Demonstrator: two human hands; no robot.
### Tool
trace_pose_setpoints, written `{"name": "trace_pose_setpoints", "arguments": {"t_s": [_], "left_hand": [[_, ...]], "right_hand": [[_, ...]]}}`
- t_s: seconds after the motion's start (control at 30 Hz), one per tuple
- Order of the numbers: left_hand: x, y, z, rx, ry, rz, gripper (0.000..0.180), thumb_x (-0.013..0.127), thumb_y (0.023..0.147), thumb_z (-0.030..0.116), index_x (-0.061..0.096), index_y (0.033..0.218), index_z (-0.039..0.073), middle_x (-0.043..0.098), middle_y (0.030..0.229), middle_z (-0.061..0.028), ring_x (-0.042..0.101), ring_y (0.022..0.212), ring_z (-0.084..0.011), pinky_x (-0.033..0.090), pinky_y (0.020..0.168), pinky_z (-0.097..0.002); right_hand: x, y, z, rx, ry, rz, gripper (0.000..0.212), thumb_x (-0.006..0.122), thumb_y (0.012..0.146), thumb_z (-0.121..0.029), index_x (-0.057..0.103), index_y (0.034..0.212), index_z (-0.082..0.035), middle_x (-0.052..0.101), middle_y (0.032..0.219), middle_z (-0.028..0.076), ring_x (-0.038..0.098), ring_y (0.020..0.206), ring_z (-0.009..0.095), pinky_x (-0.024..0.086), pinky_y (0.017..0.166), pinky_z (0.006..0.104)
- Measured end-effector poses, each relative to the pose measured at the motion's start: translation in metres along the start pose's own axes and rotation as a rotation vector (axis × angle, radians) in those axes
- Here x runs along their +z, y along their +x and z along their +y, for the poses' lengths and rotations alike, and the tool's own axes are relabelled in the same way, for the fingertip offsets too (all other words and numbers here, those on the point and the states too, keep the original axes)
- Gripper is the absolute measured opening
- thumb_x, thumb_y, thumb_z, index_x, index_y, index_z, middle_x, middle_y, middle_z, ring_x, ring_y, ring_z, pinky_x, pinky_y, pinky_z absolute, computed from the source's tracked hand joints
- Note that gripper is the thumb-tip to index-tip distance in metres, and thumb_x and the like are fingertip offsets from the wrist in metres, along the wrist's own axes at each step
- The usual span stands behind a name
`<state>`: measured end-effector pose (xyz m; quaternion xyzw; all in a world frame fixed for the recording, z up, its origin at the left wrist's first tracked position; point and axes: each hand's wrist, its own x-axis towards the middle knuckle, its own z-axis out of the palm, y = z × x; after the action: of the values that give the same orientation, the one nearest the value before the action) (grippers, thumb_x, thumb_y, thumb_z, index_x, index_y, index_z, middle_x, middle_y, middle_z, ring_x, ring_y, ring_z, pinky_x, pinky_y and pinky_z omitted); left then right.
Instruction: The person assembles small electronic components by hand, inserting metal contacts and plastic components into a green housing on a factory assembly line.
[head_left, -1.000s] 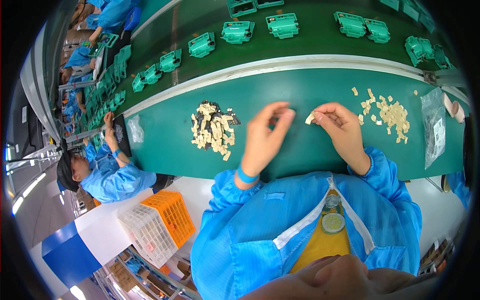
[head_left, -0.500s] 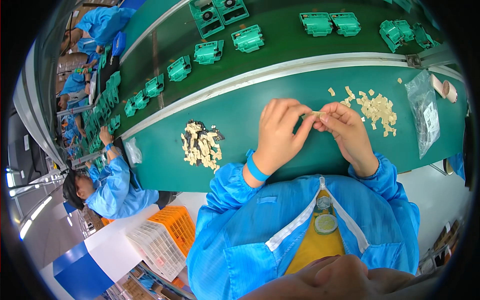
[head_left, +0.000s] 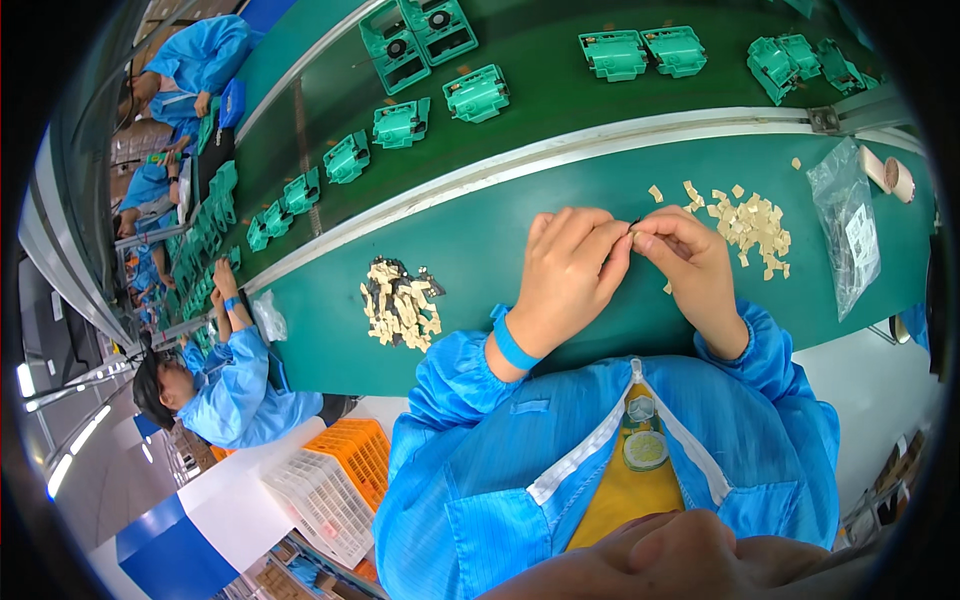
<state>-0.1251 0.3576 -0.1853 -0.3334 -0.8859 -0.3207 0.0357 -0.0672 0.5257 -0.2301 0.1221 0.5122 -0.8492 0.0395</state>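
My left hand [head_left: 570, 265] and my right hand [head_left: 690, 258] meet over the green table, thumbs and forefingers pinched together. Between their fingertips a small black piece [head_left: 635, 224] shows, mostly covered by the fingers. A blue band circles my left wrist. Beyond my right hand lies a loose scatter of small cream-coloured flat pieces [head_left: 755, 228]. One single cream piece [head_left: 668, 287] shows just beside my right hand's palm edge. To the left of my left hand sits a heap of cream and black small parts [head_left: 400, 305].
A clear plastic bag [head_left: 848, 235] with a label lies at the right, beside a pale pink-and-white device [head_left: 888, 175]. Behind a metal rail [head_left: 560, 152], a conveyor carries several green plastic housings [head_left: 477, 95]. Co-workers in blue sit at the left, near crates [head_left: 330, 500].
The cream strip between my fingertips no longer shows; a black piece does. A cream piece now shows by my right hand. The green housings have shifted left along the conveyor.
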Motion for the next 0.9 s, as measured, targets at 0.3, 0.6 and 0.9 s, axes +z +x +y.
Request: {"name": "trace_pose_setpoints", "arguments": {"t_s": [0.3,0.6,0.9], "left_hand": [[0.027,0.008,0.001,-0.042,-0.126,0.049,0.011,0.075,0.078,0.002,0.072,0.089,0.003,0.069,0.088,-0.0079,0.065,0.078,-0.0274,0.05,0.069,-0.0381],[0.063,0.023,-0.008,-0.208,-0.202,0.055,0.006,0.071,0.082,0.002,0.07,0.088,0.0,0.068,0.083,-0.0102,0.066,0.077,-0.0291,0.054,0.07,-0.0388],[0.073,0.032,0.003,-0.095,-0.511,0.059,0.018,0.075,0.085,0.008,0.072,0.102,0.001,0.069,0.102,-0.013,0.065,0.097,-0.0298,0.052,0.086,-0.039]], "right_hand": [[-0.015,-0.002,-0.014,-0.11,-0.477,0.046,0.009,0.067,0.094,0.001,0.07,0.102,0.004,0.069,0.095,0.006,0.067,0.085,0.015,0.055,0.077,0.0276],[-0.065,-0.003,-0.031,-0.043,0.095,0.279,0.013,0.06,0.101,-0.009,0.067,0.108,0.0,0.067,0.097,0.004,0.065,0.088,0.011,0.051,0.082,0.0253],[-0.073,0.003,-0.026,0.017,-0.301,0.102,0.019,0.064,0.097,0.001,0.065,0.115,0.002,0.068,0.099,0.004,0.066,0.091,0.01,0.054,0.081,0.0235]]}}
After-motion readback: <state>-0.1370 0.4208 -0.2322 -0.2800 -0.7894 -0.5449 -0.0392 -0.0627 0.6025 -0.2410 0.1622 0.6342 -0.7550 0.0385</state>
